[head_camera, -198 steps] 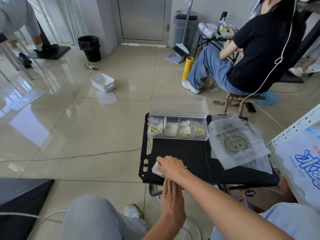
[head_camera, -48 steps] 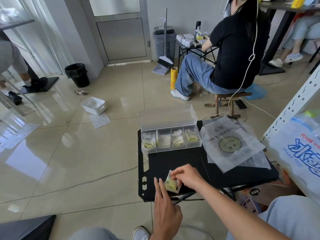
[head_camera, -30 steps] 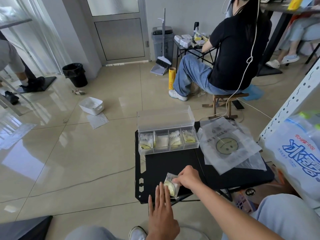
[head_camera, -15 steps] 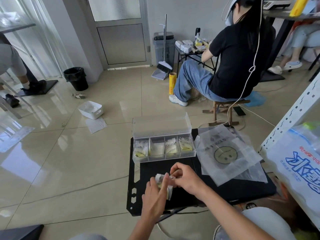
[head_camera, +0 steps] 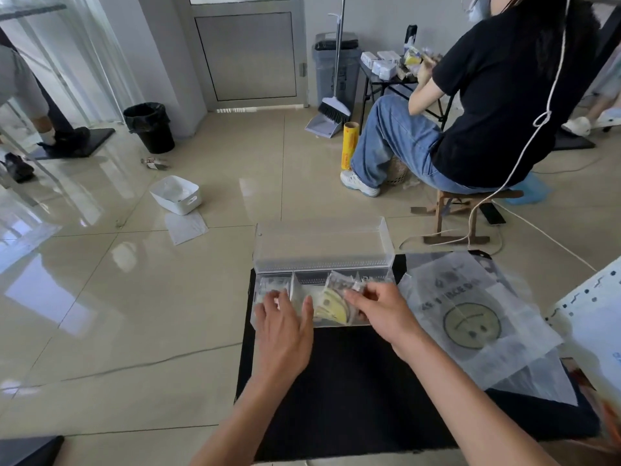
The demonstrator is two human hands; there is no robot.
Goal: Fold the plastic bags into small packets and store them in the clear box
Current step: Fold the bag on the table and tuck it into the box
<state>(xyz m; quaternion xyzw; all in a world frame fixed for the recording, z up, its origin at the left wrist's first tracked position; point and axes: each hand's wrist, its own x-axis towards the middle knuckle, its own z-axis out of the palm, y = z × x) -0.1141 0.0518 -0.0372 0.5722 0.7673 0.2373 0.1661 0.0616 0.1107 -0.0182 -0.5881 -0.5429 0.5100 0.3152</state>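
The clear box [head_camera: 322,264] stands open at the far edge of the small black table [head_camera: 353,391], its lid tipped back. Folded bag packets lie in its compartments. My right hand [head_camera: 379,311] pinches a folded packet [head_camera: 332,306] with a yellow print and holds it down in a middle compartment. My left hand [head_camera: 285,326] rests with fingers spread on the box's left compartments and front wall, holding nothing. A stack of flat plastic bags [head_camera: 470,321] with a smiley print lies on the table to the right of the box.
A person in a black shirt [head_camera: 497,95] sits on a wooden stool beyond the table at right. A white bin [head_camera: 176,195], a black waste basket [head_camera: 149,127], a broom with dustpan [head_camera: 331,111] and a yellow roll [head_camera: 349,146] stand on the tiled floor. A white cord runs past the table's far right corner.
Both hands moved from the table's near edge up to the box. The folded packet went with my right hand into a middle compartment; my left hand let go and spread on the box.
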